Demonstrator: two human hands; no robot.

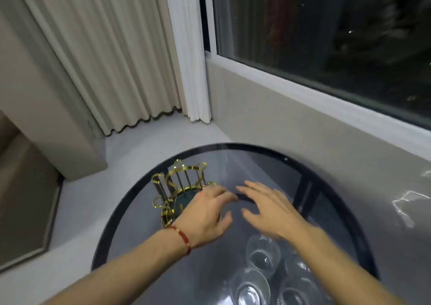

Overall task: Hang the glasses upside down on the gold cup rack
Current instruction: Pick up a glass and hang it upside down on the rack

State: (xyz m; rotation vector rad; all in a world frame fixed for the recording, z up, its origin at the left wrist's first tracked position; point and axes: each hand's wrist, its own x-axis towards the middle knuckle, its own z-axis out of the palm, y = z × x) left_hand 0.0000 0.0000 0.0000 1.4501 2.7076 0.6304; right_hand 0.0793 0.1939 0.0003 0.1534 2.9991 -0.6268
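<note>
Clear glasses [261, 255] cluster upright at the glass bench's [268, 164] near edge, none hung yet. Both hands, left [205, 213] and right [268, 206], hover open and empty beside the gold cup rack [179, 188]. Careless sweeps could topple rack or glasses.
</note>
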